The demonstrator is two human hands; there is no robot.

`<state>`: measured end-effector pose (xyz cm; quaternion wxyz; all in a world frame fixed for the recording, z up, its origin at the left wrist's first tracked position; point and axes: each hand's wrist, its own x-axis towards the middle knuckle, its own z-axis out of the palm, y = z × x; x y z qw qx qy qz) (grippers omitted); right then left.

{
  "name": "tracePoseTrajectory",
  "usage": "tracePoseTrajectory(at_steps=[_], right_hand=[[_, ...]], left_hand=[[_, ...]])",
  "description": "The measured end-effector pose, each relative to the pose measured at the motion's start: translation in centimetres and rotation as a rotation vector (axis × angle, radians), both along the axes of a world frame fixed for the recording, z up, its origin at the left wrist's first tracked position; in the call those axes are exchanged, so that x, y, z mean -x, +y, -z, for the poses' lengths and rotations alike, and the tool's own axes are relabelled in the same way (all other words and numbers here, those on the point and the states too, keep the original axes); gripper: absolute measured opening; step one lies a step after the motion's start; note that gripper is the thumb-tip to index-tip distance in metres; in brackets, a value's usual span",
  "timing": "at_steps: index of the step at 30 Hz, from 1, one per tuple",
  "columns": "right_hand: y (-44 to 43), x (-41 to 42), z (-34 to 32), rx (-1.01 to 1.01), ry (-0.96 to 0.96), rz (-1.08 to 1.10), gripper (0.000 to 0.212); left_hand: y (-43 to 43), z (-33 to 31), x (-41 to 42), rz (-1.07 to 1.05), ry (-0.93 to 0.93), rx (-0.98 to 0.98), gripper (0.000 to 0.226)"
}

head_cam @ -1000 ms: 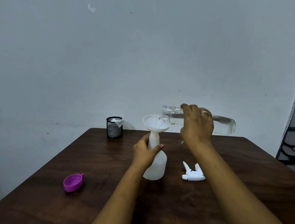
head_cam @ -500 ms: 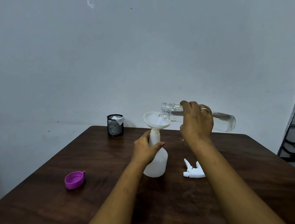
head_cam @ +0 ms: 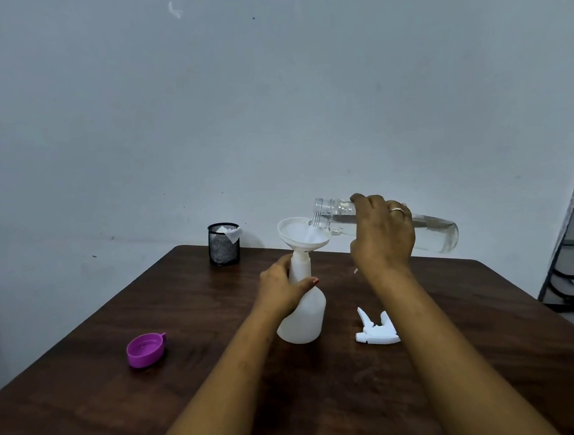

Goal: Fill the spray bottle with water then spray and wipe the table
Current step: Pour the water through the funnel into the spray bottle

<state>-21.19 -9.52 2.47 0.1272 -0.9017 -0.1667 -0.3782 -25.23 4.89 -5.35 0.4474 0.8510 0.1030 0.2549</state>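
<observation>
Fingers of the right hand curl over the top of a clear water bottle and grip it around its upper body; a ring sits on one of them. The bottle lies almost level in the air, with its open mouth to the left, just over the rim of a white funnel, and its base out to the right. Water shows inside it, and a thin stream appears to fall from the mouth into the funnel's bowl.

The left hand holds the white spray bottle at its neck. The thumb, with a red nail, lies across the front, and the other fingers wrap behind, out of sight. The spray bottle stands upright near the middle of the dark wooden table, with the funnel's stem seated in its open neck.

Just right of the bottle, apart from it, the white trigger sprayer head lies on its side on the wood. Well to the left lies a purple cap, hollow side up. At the far edge stands a black mesh cup with a white cloth or paper poking from its top. Behind is a pale wall.
</observation>
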Motion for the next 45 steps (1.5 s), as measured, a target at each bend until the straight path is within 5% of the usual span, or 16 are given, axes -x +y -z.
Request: tracePoseTrajectory(at_steps=[45], right_hand=[[-0.47,0.63,-0.46,0.045,-0.006,0.025,0.067]], left_hand=[[0.09,-0.14,0.39,0.013,0.06,0.006,0.055]])
